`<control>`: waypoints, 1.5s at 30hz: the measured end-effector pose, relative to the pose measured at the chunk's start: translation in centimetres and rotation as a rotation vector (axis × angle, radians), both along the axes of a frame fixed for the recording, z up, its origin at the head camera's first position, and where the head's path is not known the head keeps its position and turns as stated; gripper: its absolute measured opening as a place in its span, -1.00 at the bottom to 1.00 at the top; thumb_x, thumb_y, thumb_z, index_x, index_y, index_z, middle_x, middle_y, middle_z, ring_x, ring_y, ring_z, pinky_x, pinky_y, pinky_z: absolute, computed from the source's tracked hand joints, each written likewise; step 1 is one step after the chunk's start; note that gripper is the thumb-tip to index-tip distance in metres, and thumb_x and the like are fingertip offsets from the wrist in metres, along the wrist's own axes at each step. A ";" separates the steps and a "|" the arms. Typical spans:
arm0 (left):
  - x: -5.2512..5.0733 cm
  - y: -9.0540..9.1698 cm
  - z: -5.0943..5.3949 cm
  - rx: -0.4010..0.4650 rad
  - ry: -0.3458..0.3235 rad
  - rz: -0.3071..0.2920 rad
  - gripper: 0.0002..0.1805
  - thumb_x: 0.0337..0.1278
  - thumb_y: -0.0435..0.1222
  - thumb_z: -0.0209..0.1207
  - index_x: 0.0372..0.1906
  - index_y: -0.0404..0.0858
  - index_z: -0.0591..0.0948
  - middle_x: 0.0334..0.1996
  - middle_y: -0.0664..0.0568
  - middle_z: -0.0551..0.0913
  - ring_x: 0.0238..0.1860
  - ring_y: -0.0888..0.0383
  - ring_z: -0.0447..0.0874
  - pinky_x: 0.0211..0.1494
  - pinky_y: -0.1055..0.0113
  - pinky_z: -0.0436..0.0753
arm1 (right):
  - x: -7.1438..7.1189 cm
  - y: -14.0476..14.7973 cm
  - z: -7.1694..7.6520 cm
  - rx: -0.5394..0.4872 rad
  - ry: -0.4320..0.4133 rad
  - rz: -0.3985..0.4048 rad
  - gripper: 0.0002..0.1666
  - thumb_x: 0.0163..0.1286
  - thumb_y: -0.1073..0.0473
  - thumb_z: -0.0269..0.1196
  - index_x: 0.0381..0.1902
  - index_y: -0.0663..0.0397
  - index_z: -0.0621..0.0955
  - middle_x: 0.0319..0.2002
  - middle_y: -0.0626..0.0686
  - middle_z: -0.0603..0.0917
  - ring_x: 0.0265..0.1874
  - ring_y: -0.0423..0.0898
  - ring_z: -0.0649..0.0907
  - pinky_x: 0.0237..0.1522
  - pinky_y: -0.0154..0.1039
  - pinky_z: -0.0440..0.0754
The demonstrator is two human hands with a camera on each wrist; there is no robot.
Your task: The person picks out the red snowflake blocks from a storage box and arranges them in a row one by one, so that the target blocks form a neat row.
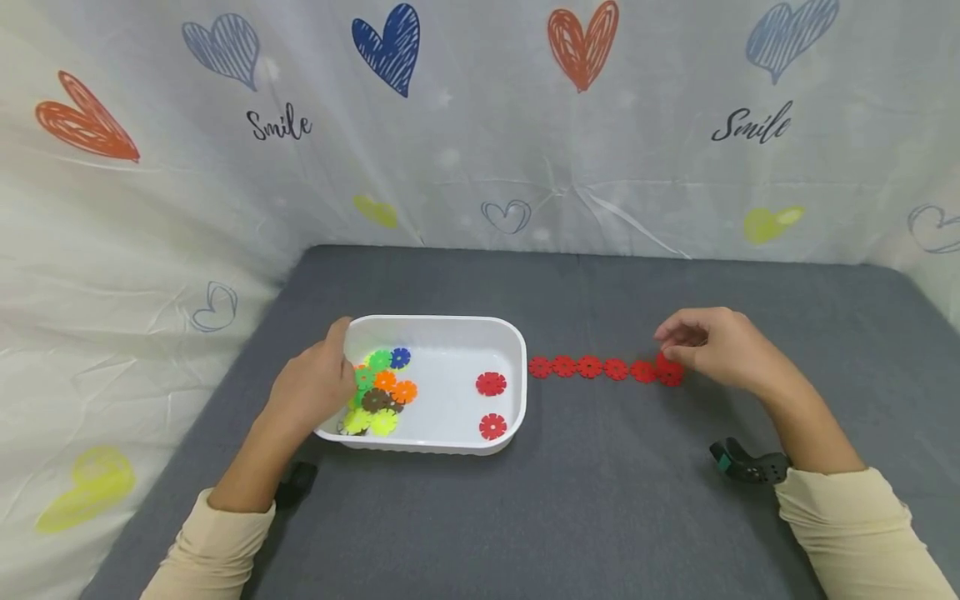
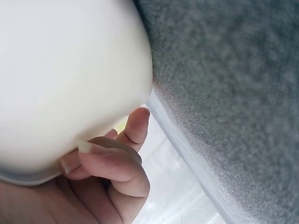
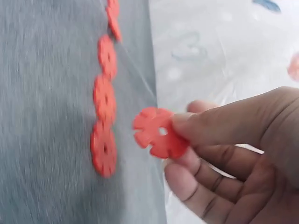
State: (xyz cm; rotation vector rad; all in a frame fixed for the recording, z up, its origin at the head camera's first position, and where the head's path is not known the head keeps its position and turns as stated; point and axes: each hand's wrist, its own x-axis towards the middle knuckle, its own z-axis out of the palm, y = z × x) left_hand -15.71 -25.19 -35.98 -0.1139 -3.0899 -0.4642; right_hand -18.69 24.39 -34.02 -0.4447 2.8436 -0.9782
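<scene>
My left hand grips the left end of a white plastic tub, thumb and fingers curled at its rim in the left wrist view. Between thumb and fingers of my right hand is a red notched building disc with a small hole in its middle. It is held just above the right end of a row of several red discs on the table, apart from them in the right wrist view. Inside the tub, two red discs lie at the right; green, blue, orange, brown and yellow discs are heaped at the left.
A dark grey cloth covers the table under the tub and the row. Behind it and at the left hangs a white curtain printed with hearts. Each wrist wears a black camera band.
</scene>
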 end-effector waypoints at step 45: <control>0.0 0.0 0.0 -0.008 -0.014 0.007 -0.37 0.35 -0.38 -0.15 0.48 -0.42 0.11 0.02 -0.42 0.60 -0.29 -0.18 0.64 -0.31 -0.09 0.57 | 0.5 -2.1 0.6 0.207 0.178 0.080 -0.79 0.30 0.34 0.28 -0.11 0.26 0.71 -0.15 0.21 0.72 -0.11 0.23 0.66 -0.12 0.19 0.56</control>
